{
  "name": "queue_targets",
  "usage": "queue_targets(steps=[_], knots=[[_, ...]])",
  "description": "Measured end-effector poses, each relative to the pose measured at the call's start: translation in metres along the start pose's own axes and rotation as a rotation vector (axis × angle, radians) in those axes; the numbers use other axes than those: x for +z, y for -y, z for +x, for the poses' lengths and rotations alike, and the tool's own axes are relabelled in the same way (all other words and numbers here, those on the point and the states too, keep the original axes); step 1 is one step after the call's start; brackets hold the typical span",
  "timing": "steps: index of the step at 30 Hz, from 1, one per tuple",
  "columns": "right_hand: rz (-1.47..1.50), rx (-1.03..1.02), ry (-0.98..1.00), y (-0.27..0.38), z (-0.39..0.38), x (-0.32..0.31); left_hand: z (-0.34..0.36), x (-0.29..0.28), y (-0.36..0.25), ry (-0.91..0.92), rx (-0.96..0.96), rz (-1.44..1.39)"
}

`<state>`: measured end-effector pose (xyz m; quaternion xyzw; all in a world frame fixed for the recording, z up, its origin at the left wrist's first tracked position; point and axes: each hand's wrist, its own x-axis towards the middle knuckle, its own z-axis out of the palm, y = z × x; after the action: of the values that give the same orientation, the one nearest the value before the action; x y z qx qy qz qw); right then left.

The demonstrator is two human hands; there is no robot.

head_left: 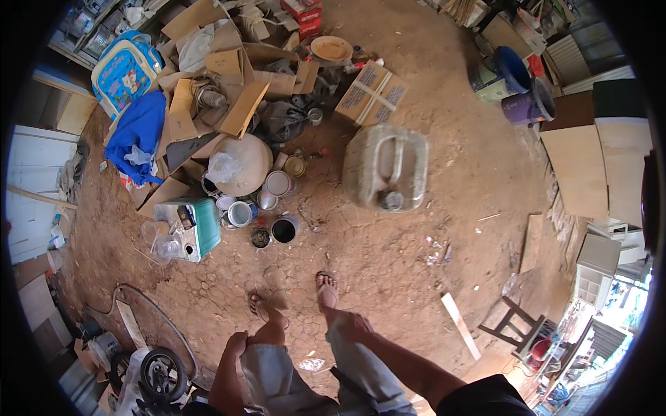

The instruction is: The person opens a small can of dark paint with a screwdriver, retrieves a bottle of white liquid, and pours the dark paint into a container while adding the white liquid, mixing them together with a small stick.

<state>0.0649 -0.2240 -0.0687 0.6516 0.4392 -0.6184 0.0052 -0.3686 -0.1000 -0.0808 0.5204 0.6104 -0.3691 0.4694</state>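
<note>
My left hand (237, 343) rests at the outer side of my left knee, and its fingers are too small and hidden to make out. On my right knee lies my right hand (355, 326), its fingers flat with nothing in them. Both hands touch the grey shorts (286, 378) or the knees beside their hems. Ahead of my feet, a cloudy plastic jerrycan (371, 166) stands on the dirt floor, its dark cap toward me. To its left sit several paint cans, among them a dark open can (284, 230) and a white-rimmed can (240, 213).
A green and white box (208, 232), cardboard boxes (243, 104), a taped carton (373, 93) and a blue bag (142, 132) lie ahead and left. Buckets (531, 104) stand far right. Near right are a plank (460, 326) and a wooden frame (510, 326); a wheel (163, 373) is near left.
</note>
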Motion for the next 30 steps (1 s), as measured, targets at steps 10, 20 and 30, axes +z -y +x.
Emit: queue_targets(steps=[10, 20, 30], knots=[[-0.041, 0.118, -0.182, -0.018, -0.137, -0.14, -0.119, 0.016, -0.258, 0.229, 0.364, -0.744], [-0.018, -0.03, -0.771, 0.001, 0.045, -0.493, -0.022, -0.083, -0.529, -0.372, 0.425, -0.853], [-0.42, -0.175, -0.41, -0.045, 0.335, -0.66, 0.188, -0.199, -0.736, -0.501, 0.489, -0.706]])
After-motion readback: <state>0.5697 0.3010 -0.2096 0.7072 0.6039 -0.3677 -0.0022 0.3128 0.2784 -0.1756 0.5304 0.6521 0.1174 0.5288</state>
